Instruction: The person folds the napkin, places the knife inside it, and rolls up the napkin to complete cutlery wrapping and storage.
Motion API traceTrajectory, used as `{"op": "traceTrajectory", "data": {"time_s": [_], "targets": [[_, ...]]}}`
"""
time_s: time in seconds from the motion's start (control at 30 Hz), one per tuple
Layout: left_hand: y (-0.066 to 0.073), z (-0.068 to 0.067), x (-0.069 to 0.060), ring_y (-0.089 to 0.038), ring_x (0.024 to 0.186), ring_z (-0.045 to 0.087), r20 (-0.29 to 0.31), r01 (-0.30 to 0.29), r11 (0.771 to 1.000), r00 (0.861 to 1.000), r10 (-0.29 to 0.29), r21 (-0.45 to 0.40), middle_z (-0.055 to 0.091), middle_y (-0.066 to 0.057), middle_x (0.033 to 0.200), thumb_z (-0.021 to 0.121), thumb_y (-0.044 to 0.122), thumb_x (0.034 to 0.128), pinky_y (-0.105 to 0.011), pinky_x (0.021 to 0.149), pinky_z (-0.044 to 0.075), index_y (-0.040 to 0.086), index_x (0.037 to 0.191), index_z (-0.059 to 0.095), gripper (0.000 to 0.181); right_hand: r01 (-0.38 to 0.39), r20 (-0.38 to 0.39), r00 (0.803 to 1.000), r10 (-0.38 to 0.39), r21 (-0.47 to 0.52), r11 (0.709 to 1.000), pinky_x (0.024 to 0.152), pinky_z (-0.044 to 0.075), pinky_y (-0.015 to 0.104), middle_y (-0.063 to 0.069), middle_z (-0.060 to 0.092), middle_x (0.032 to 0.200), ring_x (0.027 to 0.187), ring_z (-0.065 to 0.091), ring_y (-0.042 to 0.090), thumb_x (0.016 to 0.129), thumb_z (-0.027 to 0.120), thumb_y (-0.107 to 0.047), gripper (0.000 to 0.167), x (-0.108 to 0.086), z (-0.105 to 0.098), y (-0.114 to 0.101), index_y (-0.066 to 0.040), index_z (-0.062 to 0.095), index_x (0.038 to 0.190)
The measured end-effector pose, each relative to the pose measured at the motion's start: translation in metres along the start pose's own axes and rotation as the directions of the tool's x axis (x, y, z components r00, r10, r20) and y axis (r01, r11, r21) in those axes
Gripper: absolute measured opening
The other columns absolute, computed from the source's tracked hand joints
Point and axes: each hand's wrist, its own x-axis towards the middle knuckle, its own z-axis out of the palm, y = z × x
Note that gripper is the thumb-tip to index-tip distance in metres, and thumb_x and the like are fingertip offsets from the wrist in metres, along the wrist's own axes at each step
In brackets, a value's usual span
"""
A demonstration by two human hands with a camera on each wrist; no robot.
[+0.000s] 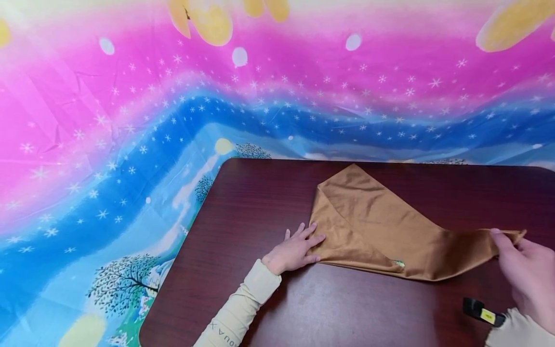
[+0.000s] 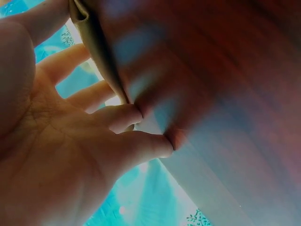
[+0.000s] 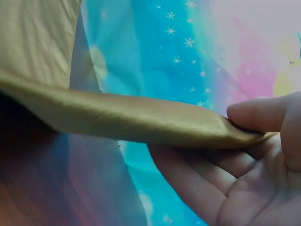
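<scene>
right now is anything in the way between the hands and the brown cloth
Nothing visible is in the way: the left hand touches the brown cloth at its left edge, and the right hand pinches its narrow right end.

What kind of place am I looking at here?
Probably an indoor tabletop workspace, perhaps a makeshift corner of a room. The clues are the dark wood-look table, the creased, snowflake-printed sheet behind it, and the brown cloth spread on top, partly folded.

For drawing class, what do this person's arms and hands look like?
The left hand and right hand are bare. The left sleeve is cream with dark lettering; the right sleeve, also cream, has a black, yellow-labelled device beside it.
</scene>
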Motion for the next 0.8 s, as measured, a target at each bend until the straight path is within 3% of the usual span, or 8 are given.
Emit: {"op": "traceTrajectory", "data": {"time_s": [0.1,0.37,0.43,0.53,0.63,0.7,0.73,0.8], "targets": [[0.0,0.0,0.0,-0.034,0.147,0.022,-0.002,0.001,1.0,1.0,-0.001,0.0,0.021,-0.004,0.161,0.053,0.045,0.0962,-0.064,0.108,0.03,0.029,0.148,0.039,0.056,0.01,-0.013,1.0,-0.012,-0.103,0.995,0.061,0.031,0.005,-0.036,0.055,0.063,0.066,0.044,-0.021,0.096,0.054,-0.039,0.031,-0.001,0.002,-0.006,-0.046,0.062,0.067],[0.001,0.001,0.0,-0.032,0.147,0.022,0.009,0.008,1.0,1.0,-0.008,-0.002,0.02,-0.003,0.162,0.053,0.045,0.0965,-0.063,0.109,0.029,0.031,0.148,0.038,0.056,0.035,-0.015,0.999,-0.04,-0.243,0.969,0.059,0.033,0.008,-0.042,0.047,0.066,0.071,0.038,-0.021,0.096,0.05,-0.045,0.025,-0.002,0.011,-0.018,-0.038,0.065,0.078],[0.001,0.001,0.0,-0.032,0.148,0.022,0.009,0.007,1.0,1.0,-0.007,-0.005,0.019,-0.003,0.162,0.052,0.045,0.0967,-0.063,0.109,0.029,0.031,0.148,0.038,0.056,0.048,-0.02,0.998,-0.055,-0.266,0.963,0.058,0.035,0.01,-0.041,0.047,0.066,0.07,0.039,-0.019,0.096,0.05,-0.045,0.027,-0.003,0.013,-0.021,-0.031,0.068,0.082],[0.0,0.001,0.0,-0.032,0.148,0.021,0.007,0.006,1.0,1.0,-0.006,-0.007,0.019,-0.003,0.162,0.052,0.045,0.0969,-0.063,0.109,0.029,0.03,0.148,0.038,0.055,0.061,-0.02,0.997,-0.071,-0.31,0.949,0.055,0.037,0.013,-0.031,0.055,0.067,0.066,0.04,-0.019,0.097,0.048,-0.045,0.041,-0.003,0.017,-0.026,-0.013,0.072,0.105],[0.0,0.001,0.0,-0.032,0.148,0.021,0.008,0.006,1.0,1.0,-0.006,-0.005,0.019,-0.003,0.162,0.052,0.044,0.097,-0.063,0.109,0.029,0.03,0.149,0.038,0.055,0.066,-0.02,0.997,-0.079,-0.361,0.93,0.054,0.038,0.014,-0.017,0.062,0.072,0.068,0.037,-0.02,0.098,0.045,-0.045,0.06,-0.005,0.021,-0.032,0.006,0.058,0.127],[-0.001,0.001,0.0,-0.032,0.148,0.021,0.009,0.006,1.0,1.0,-0.006,-0.002,0.018,-0.003,0.162,0.052,0.045,0.097,-0.063,0.109,0.029,0.03,0.149,0.038,0.055,0.085,-0.019,0.995,-0.101,-0.406,0.91,0.055,0.036,0.016,-0.01,0.064,0.076,0.069,0.035,-0.018,0.098,0.044,-0.046,0.063,-0.006,0.024,-0.036,0.007,0.056,0.129],[-0.001,0.001,-0.001,-0.032,0.148,0.021,0.009,0.007,1.0,1.0,-0.007,-0.002,0.018,-0.003,0.162,0.052,0.045,0.0969,-0.063,0.109,0.029,0.03,0.149,0.038,0.056,0.1,-0.014,0.993,-0.115,-0.407,0.908,0.055,0.036,0.017,-0.019,0.059,0.072,0.069,0.035,-0.017,0.098,0.044,-0.045,0.061,-0.007,0.025,-0.037,0.007,0.057,0.127],[-0.001,0.001,0.0,-0.032,0.148,0.021,0.008,0.009,1.0,1.0,-0.009,-0.007,0.018,-0.003,0.162,0.052,0.045,0.0969,-0.063,0.109,0.029,0.031,0.149,0.037,0.056,0.133,-0.007,0.989,-0.15,-0.424,0.896,0.056,0.034,0.018,-0.02,0.059,0.07,0.068,0.035,-0.016,0.098,0.045,-0.044,0.059,-0.009,0.027,-0.041,0.008,0.06,0.121]]}}
